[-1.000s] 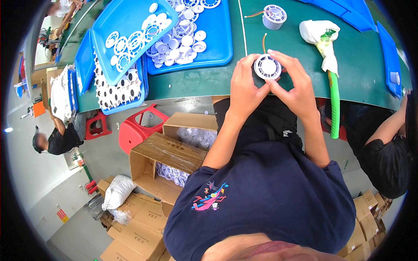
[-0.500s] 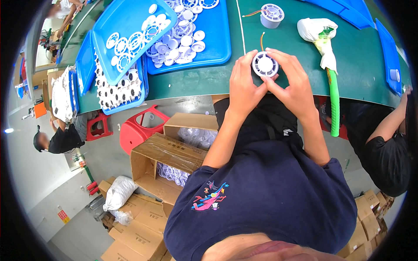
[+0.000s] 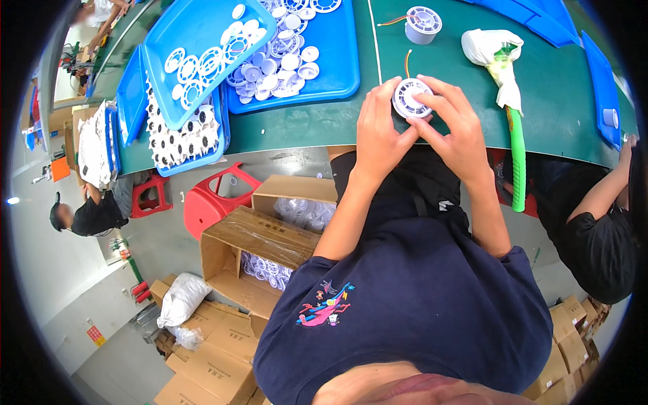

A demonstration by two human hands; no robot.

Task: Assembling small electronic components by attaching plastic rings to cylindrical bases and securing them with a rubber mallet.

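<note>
Between my two hands is a round white plastic housing [image 3: 409, 101] with a slotted ring on top and a short wire lead rising from its far side. The fingers and thumb of my left hand [image 3: 379, 128] close on its left side. My right hand [image 3: 451, 125] grips it from the right, an index finger lying over the slotted top. A similar white housing [image 3: 424, 24] with its own wires stands farther back on the green table [image 3: 324, 125]. To the right lies a hammer with a green handle [image 3: 518, 158], its head [image 3: 487, 47] wrapped in white cloth or plastic.
Blue trays [image 3: 344, 81] at the left hold white rings and discs; one tray overlaps another. A lower tray holds white parts with black centres [image 3: 182, 138]. Open cardboard boxes [image 3: 270, 233] and a red stool [image 3: 209, 202] stand below. A person in black [image 3: 601, 229] sits at the right.
My right index finger has moved from the housing's edge onto its top. The housing looks slightly tilted now. Both hands have stayed in place around it.
</note>
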